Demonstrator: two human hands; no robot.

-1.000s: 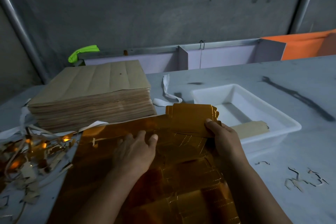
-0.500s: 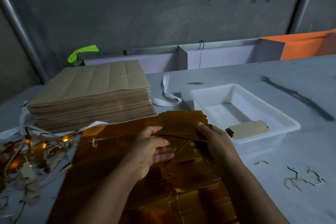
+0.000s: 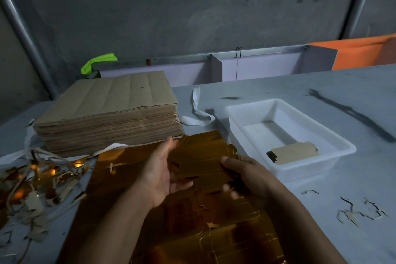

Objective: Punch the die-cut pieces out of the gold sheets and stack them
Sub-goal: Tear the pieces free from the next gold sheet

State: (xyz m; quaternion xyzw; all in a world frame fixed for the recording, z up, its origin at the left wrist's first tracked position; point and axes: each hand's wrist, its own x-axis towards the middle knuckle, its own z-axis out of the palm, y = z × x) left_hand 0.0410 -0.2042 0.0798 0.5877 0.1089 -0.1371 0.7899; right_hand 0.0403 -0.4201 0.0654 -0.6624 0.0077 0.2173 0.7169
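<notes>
The left hand (image 3: 162,174) and the right hand (image 3: 247,176) hold one gold piece (image 3: 203,156) over the gold sheet (image 3: 214,233) on the tabletop (image 3: 353,188). Each grip is closed on one edge of the piece. A tray (image 3: 342,149) sits near.

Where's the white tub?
In the head view, the white tub sits on the grey table at the right, just beyond the right hand, with a brown cut-out lying inside it.

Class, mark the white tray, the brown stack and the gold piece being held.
white tray (image 3: 317,168): head view, front wall.
brown stack (image 3: 115,96): head view, top sheet.
gold piece (image 3: 203,156): head view, its middle.
</notes>
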